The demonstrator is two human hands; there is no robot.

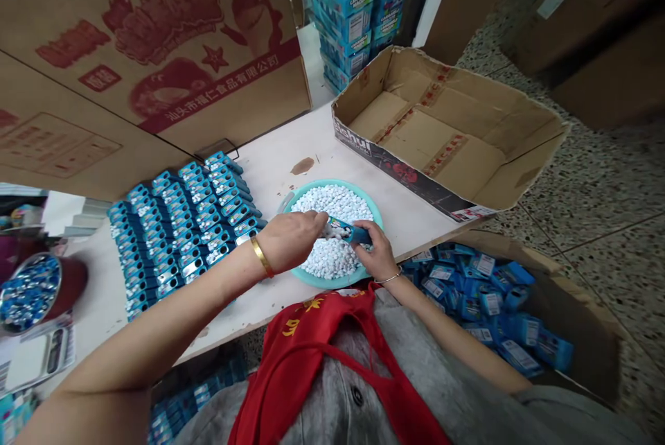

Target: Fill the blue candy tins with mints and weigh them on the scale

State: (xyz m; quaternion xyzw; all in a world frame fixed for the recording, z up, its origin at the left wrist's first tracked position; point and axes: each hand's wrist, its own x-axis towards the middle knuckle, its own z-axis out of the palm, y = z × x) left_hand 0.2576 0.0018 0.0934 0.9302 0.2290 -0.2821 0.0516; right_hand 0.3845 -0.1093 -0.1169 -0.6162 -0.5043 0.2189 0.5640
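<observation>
A blue small box (pixel 358 233) is tilted over a turquoise basin (pixel 377 211) heaped with small white candies (pixel 337 201). My right hand (pixel 378 251) grips the box, thumb and fingers around its right part. At the box's left end, my left hand (pixel 296 240) is closed above the candies; what its fingers hold is hidden, and a few candies show beside them. Left of the basin, upright blue boxes (pixel 187 223) stand in several tight rows on the white table (pixel 270 175), round holes showing in many tops.
An open cardboard tray (pixel 451 136) sits at the table's right, with stacked blue packs (pixel 346 8) behind. Large cartons (pixel 156 36) wall off the back left. Loose blue boxes (pixel 483 292) fill a carton below right. A red bucket (pixel 73 282) holds shiny blue pieces.
</observation>
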